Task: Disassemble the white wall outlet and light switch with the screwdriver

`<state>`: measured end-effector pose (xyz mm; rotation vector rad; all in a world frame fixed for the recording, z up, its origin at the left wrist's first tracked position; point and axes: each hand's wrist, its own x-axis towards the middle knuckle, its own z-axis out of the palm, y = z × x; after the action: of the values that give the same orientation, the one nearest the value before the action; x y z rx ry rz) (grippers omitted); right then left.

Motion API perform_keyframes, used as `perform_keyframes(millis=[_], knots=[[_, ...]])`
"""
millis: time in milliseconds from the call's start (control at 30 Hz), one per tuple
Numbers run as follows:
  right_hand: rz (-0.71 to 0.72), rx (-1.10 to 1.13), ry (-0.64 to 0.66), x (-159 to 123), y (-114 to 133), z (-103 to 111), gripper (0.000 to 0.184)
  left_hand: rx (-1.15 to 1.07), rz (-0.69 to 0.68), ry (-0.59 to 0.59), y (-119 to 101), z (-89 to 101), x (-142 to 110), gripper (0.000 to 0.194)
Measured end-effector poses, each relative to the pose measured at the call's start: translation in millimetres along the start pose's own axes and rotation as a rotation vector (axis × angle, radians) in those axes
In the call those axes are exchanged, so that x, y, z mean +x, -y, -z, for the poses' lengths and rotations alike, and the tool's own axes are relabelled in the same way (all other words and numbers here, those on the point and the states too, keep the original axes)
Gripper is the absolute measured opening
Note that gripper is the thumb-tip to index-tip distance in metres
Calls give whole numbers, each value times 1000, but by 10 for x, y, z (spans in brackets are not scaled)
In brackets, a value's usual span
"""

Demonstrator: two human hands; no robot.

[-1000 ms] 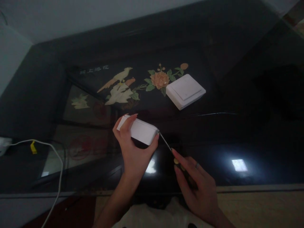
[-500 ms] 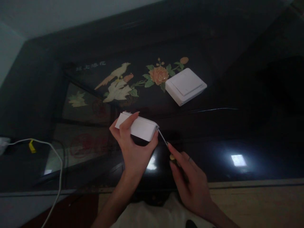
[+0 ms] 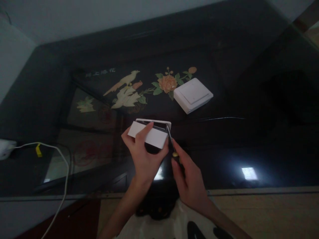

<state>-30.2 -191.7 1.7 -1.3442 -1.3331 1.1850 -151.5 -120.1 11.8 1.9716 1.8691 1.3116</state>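
My left hand [image 3: 146, 154] is wrapped round a white switch box [image 3: 156, 138], its fingers and thumb on opposite sides. The box's thin white cover plate [image 3: 159, 121] stands apart from the body, with a dark gap between them that is wider at the right end. In my right hand [image 3: 189, 179] is a screwdriver [image 3: 170, 137] with a metal shaft and a partly hidden yellow-and-dark handle. Its tip sits in the gap at the right corner, against the cover plate.
A second white switch box [image 3: 193, 95] lies farther back on the glossy dark table [image 3: 244, 142], which has an inlaid bird and flower picture. At the left, a white cable [image 3: 66, 169] with a yellow tag [image 3: 38, 150] runs from a white plug over the table's front edge.
The cover plate has come away from the switch box's body, opening a gap along the top. The screwdriver has swung more upright and its tip has moved into that gap.
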Motion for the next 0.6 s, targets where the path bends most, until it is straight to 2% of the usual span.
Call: perform_keyframes(millis=[67,167,467,600], knots=[[146,-225,-24,62,-5,48,52,-13,-20,0,8,-4,-8,55],[219,-337,5,97,-18,106,57,-26,-10,-5,33,-8,-8,55],[245,-304,31,-11,-84,275,55,-23,26,19,86,28,8,55],[235,-257,67,-37,-62,324,53,-104,121,-29,124,54,24,60]])
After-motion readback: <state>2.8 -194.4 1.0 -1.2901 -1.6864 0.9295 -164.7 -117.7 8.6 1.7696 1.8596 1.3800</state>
